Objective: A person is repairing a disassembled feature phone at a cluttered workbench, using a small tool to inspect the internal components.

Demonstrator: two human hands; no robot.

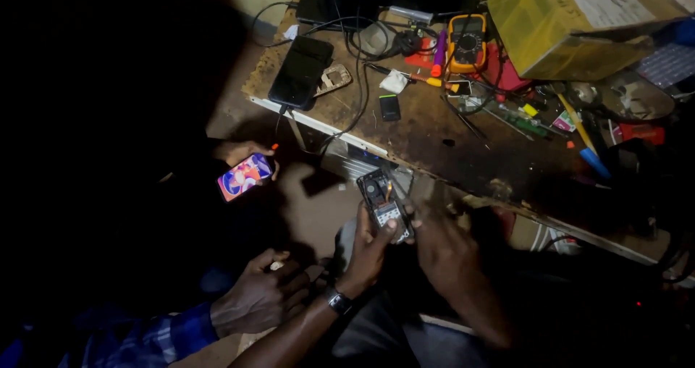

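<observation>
At the far left, another person's hand (242, 154) holds a lit phone (245, 176) with a colourful screen, well apart from the work. Lower down, a second hand (260, 299) with a blue checked sleeve (156, 335) rests curled near the wearer's wrist; whose it is cannot be told.

The wearer's left hand (369, 248), a watch (338, 303) on its wrist, grips an opened phone (385, 205) from below, thumb pressed on its lower part. The phone stands tilted, back cover off, its insides facing the camera, just below the edge of the workbench (434, 133).

The right hand (445, 248) sits just beside the phone on its right, fingertips touching its edge; how firmly it grips is too dark to tell.

On the bench above lie a dark phone (300, 71) with a cable, a small black battery (389, 107), a yellow multimeter (467, 42), and a yellow cardboard box (572, 24) at the far right.
</observation>
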